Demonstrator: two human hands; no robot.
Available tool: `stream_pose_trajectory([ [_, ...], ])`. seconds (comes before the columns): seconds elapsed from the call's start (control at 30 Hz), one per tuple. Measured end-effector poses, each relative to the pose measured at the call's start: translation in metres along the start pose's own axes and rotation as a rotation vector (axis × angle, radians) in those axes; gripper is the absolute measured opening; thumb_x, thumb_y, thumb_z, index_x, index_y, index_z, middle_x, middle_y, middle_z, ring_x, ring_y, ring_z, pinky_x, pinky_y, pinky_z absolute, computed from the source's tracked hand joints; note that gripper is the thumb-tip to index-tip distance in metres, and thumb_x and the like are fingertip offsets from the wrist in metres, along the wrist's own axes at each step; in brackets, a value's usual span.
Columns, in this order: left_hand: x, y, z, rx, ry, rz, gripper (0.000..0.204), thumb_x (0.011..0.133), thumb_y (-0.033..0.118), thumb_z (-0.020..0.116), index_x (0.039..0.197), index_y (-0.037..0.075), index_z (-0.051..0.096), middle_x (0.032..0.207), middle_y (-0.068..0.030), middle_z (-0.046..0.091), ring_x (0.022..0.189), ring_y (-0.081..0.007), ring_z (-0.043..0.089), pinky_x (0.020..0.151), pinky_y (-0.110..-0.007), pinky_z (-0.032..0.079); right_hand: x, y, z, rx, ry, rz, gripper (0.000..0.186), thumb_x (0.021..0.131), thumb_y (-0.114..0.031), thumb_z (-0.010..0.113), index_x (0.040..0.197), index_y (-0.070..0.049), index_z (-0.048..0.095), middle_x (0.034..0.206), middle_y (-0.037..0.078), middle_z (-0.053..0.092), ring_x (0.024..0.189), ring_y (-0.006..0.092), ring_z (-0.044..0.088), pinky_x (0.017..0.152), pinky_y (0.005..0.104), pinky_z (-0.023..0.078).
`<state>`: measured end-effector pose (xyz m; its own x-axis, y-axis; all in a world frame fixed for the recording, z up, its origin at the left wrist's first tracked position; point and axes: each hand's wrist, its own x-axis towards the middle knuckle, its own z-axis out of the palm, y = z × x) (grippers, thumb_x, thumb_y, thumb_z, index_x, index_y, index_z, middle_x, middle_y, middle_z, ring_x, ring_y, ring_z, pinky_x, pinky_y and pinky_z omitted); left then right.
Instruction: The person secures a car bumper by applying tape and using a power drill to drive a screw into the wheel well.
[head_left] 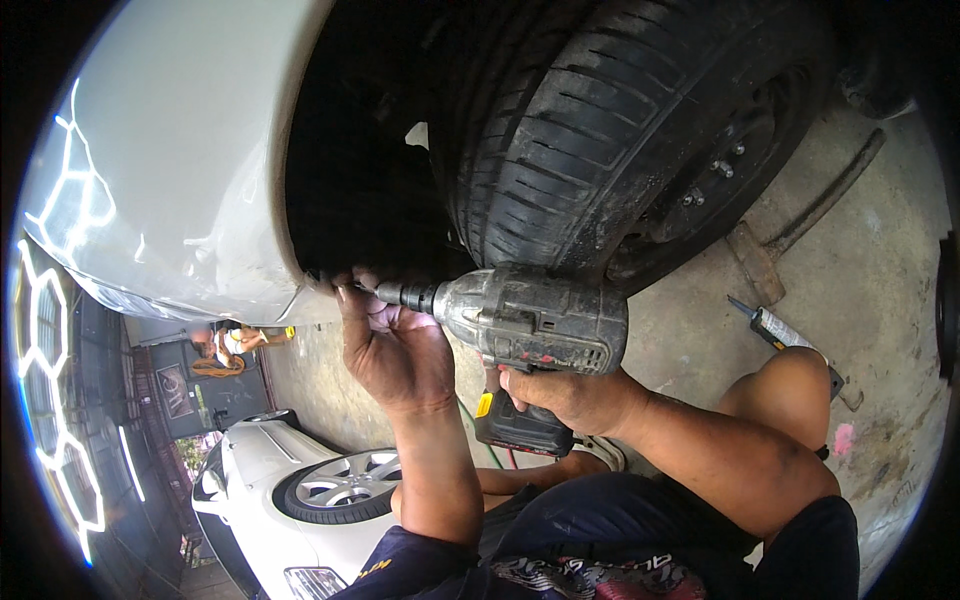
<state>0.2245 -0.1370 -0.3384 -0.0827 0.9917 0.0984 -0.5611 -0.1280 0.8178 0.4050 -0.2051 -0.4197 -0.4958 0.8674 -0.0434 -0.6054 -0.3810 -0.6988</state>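
My right hand (545, 395) grips a grey and black cordless impact driver (540, 320) by its handle, with a black battery at its base. The driver lies level, its bit pointing left at the lower edge of the white car's wheel arch (295, 200). My left hand (395, 355) is at that edge, palm up, fingers curled around the bit's tip, thumb raised; what they pinch there is too small to make out. Beside both hands stands a black tire (555, 150) on a dark wheel.
A long-handled hammer (755, 265) and a sealant gun (780, 335) lie on the concrete floor (860, 260) at right. Behind me stands a white car (260, 470) with a spoked alloy wheel. A person (230, 345) is farther back, left.
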Motion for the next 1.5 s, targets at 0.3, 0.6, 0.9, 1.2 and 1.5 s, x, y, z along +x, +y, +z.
stream_pose_trajectory([
  [0.3,0.000,0.002,0.002,0.004,0.011,0.000,0.026,0.109,0.021,0.054,0.125,0.009,0.070,0.123,-0.0071,0.075,0.116,-0.0207,0.068,0.105,-0.042,0.049,0.001,0.005,0.001,-0.074,-0.001,-0.011,0.029,0.093,-0.023,0.067,0.116,-0.005,0.067,0.106,0.011,0.070,0.102,0.0228,0.068,0.093,0.0400,0.053],
  [0.6,0.001,0.002,-0.005,-0.008,-0.039,-0.012,0.025,0.108,0.022,0.056,0.125,0.011,0.070,0.119,-0.0054,0.076,0.110,-0.0187,0.069,0.102,-0.040,0.050,0.004,0.010,0.002,-0.073,-0.022,-0.043,0.031,0.096,-0.026,0.065,0.119,-0.005,0.063,0.102,0.010,0.069,0.096,0.0213,0.069,0.089,0.0396,0.054],
  [0.9,0.002,-0.002,-0.001,-0.051,-0.022,-0.019,0.025,0.108,0.021,0.056,0.124,0.011,0.071,0.122,-0.0059,0.075,0.116,-0.0193,0.068,0.109,-0.040,0.048,0.001,0.003,0.011,0.066,0.053,-0.092,0.014,0.096,-0.017,0.065,0.104,-0.006,0.068,0.085,0.003,0.067,0.076,0.0124,0.064,0.073,0.0307,0.053],
  [1.2,0.000,-0.004,0.005,-0.117,-0.064,-0.034,0.024,0.107,0.020,0.058,0.125,0.010,0.070,0.121,-0.0068,0.075,0.113,-0.0198,0.068,0.106,-0.040,0.049,0.000,0.006,0.012,0.077,0.061,-0.081,0.012,0.098,-0.016,0.065,0.103,-0.006,0.070,0.079,0.001,0.067,0.073,0.0108,0.062,0.070,0.0293,0.051],
  [1.5,-0.003,-0.006,0.013,-0.059,0.042,-0.015,0.025,0.108,0.022,0.056,0.124,0.011,0.071,0.123,-0.0054,0.075,0.119,-0.0207,0.067,0.113,-0.044,0.044,-0.001,0.008,0.011,0.050,0.051,-0.096,0.013,0.098,-0.016,0.066,0.105,-0.005,0.070,0.082,0.002,0.067,0.074,0.0105,0.062,0.071,0.0290,0.052],
])
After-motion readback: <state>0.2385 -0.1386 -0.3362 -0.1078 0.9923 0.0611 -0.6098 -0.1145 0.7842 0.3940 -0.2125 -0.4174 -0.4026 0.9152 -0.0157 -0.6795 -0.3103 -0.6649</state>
